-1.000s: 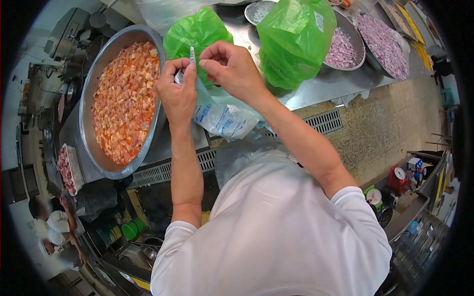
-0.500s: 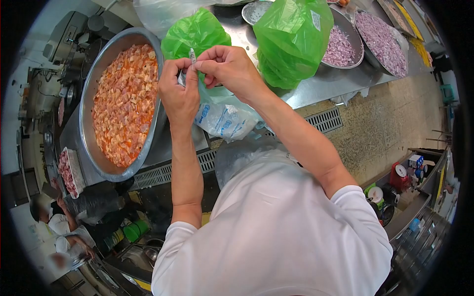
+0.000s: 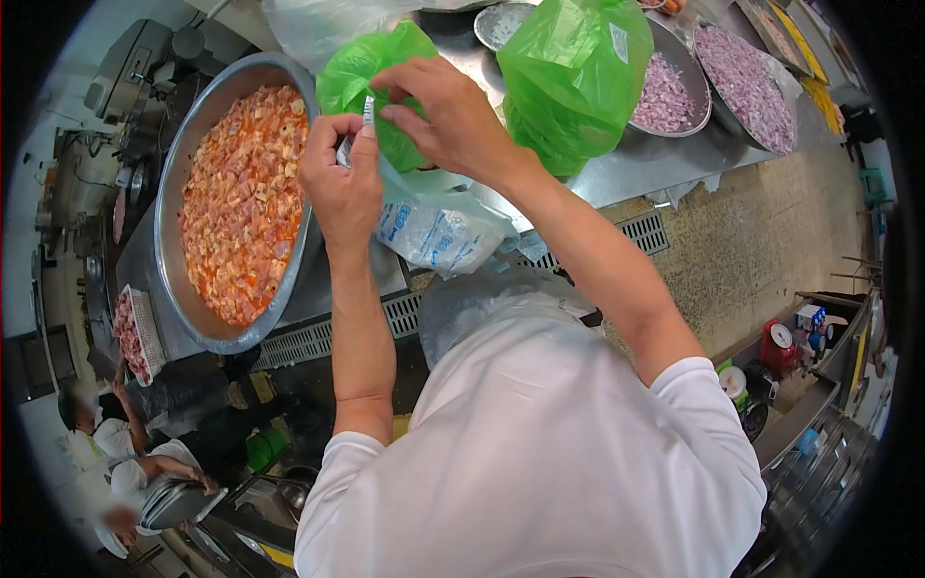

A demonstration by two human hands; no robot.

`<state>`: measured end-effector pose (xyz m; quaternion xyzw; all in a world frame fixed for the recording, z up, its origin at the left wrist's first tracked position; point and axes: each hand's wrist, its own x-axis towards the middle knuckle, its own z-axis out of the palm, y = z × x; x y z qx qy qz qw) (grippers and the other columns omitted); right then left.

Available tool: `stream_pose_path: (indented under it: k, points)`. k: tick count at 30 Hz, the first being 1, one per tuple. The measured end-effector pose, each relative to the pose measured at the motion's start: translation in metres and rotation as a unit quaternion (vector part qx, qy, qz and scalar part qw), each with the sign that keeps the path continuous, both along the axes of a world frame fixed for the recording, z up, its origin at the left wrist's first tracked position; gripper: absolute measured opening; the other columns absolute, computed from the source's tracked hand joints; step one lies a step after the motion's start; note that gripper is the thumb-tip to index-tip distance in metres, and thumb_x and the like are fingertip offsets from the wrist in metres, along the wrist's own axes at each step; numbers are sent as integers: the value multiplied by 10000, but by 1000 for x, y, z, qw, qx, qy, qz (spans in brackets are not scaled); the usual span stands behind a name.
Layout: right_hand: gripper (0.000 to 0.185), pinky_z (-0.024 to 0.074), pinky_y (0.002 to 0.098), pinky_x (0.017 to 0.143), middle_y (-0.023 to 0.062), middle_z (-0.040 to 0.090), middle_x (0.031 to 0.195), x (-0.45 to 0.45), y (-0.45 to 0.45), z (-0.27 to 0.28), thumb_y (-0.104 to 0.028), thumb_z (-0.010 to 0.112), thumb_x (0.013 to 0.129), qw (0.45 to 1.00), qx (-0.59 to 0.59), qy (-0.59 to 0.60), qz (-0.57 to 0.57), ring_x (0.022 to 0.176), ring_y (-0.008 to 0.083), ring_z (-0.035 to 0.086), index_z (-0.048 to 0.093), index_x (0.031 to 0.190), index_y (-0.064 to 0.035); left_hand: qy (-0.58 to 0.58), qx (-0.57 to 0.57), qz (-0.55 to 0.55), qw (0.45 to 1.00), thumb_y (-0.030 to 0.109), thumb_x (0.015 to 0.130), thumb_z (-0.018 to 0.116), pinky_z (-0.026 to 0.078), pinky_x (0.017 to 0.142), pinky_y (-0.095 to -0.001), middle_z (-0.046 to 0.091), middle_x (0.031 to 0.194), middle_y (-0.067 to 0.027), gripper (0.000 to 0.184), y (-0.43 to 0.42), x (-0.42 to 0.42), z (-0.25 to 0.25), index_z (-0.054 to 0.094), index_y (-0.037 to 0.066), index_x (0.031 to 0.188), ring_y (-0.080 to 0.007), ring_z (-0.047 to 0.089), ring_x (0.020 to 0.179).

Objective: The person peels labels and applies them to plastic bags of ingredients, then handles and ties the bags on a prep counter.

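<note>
My left hand point(image 3: 342, 188) pinches a small white strip with dark print point(image 3: 368, 110) between thumb and fingers. To its right, my right hand point(image 3: 458, 120) has thumb and forefinger parted, with nothing visible between them. Just beyond both hands lies a crumpled green plastic bag point(image 3: 361, 63), partly covered by my right hand. Below the hands, a clear plastic bag with blue print point(image 3: 443, 236) hangs at the counter's edge. A fuller green plastic bag point(image 3: 575, 77) stands to the right of my right hand.
On the left is a large metal basin point(image 3: 166, 226) of diced meat in orange sauce. Bowls of chopped purplish pieces point(image 3: 744, 87) are at the right on the steel counter point(image 3: 617, 183). Two people point(image 3: 120, 448) stand at lower left, one holding trays point(image 3: 178, 501).
My right hand has let go of the strip and moved slightly up and right, its fingers parting. The left hand still holds the strip, tilted a little. A person at lower left has shifted.
</note>
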<state>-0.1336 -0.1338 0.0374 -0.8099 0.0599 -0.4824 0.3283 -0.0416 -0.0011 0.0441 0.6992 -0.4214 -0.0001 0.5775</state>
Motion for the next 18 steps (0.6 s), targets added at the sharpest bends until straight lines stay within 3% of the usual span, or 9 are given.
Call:
stream_pose_path:
  k: [11,18]
  points:
    - [140,504,434,744,104,663,840,6,-2,-4,-53,682,781,999,-15,26,29,833,328,631,646,915,-36,29,5,-1,1000,170,945,672,415,636,-239,608,792,6,198,-1,13,-1,652,-23,910,-69,507,716]
    - [189,508,436,772,144,646,815,-1,13,2,-35,701,756,996,20,-65,-53,831,339,629,656,939,-18,198,-34,-39,979,189,973,644,427,678,-212,629,856,23,185,1,16,-11,674,6,960,-47,533,768]
